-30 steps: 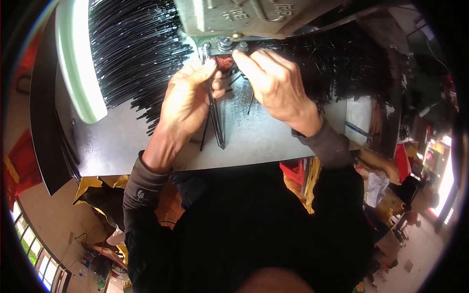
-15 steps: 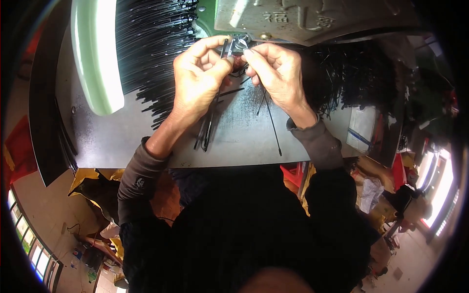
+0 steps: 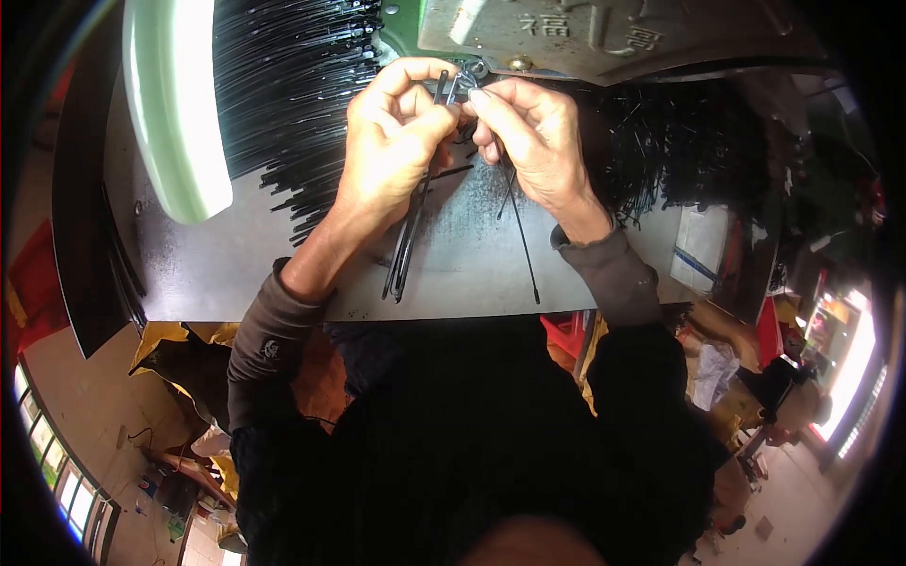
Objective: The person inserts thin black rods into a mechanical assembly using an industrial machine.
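My left hand (image 3: 385,141) is closed around several thin black rods (image 3: 406,250). Their tops stick up between its thumb and forefinger, and their lower ends reach down over the metal table. My right hand (image 3: 540,141) is beside it with thumb and forefinger pinched together. What that pinch holds is too small and too covered to make out. Both sets of fingertips meet just below a small shiny metal fitting (image 3: 475,68) at the machine. One thin black rod (image 3: 525,241) runs down from under my right hand; whether that hand grips it, I cannot tell.
A dense bundle of black rods (image 3: 283,94) lies at the left under a curved lamp (image 3: 177,123). A brown metal cover (image 3: 623,38) overhangs the far side. Dark rods (image 3: 661,151) pile up at the right, near a white box (image 3: 700,247). The metal table (image 3: 462,283) ends before my body.
My left hand has moved slightly right and up, closer to my right hand. The rods in it now hang closer together. The whole view has shifted a little.
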`<state>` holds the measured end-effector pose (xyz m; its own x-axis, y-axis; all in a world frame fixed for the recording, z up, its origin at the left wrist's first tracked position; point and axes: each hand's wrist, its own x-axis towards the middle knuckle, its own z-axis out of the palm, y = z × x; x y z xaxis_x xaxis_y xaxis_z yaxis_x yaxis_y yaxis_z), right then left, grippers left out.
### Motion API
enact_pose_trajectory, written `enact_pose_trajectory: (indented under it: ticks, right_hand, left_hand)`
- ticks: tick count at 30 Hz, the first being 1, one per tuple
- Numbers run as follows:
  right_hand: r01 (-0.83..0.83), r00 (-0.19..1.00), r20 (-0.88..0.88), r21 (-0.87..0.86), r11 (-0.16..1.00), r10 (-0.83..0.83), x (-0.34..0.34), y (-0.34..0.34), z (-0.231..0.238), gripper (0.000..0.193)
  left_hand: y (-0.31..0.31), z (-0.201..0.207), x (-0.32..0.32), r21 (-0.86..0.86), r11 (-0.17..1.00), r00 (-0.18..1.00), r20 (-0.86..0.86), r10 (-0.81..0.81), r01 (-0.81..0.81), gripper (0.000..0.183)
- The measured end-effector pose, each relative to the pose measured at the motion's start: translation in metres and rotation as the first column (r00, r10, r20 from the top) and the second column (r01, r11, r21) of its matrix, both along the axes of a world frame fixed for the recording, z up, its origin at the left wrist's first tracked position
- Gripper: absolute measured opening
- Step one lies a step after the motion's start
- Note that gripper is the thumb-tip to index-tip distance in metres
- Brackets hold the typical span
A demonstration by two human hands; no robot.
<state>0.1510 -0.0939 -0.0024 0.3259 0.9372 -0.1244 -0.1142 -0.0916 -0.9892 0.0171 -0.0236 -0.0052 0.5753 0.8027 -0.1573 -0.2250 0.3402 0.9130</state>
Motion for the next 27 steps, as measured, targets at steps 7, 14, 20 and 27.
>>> enact_pose_trajectory:
  ticks: [7, 14, 20, 27]
  right_hand:
    - [-0.011, 0.998, -0.054, 0.03, 0.999, 0.012, 0.002, 0.0, -0.007, 0.013]
    - [0.076, 0.958, -0.279, 0.027, 0.997, -0.065, 0.003, -0.001, 0.0, 0.013]
    - [0.078, 0.976, -0.204, -0.009, 0.997, -0.079, 0.005, 0.0, 0.001, 0.017]
    - [-0.253, 0.91, -0.366, -0.122, 0.96, 0.194, 0.026, 0.001, 0.006, 0.034]
  left_hand:
    - [0.0, -0.001, 0.001, 0.004, 1.0, 1.0, 0.01, -0.008, 0.008, 0.025]
    - [0.004, 0.003, 0.01, 0.182, 0.983, 0.999, -0.027, -0.03, 0.034, 0.026]
    - [0.007, 0.002, 0.012, 0.148, 0.987, 0.997, -0.042, -0.061, 0.066, 0.022]
    - [0.019, 0.009, 0.008, -0.035, 0.989, 0.99, 0.008, -0.141, 0.141, 0.021]
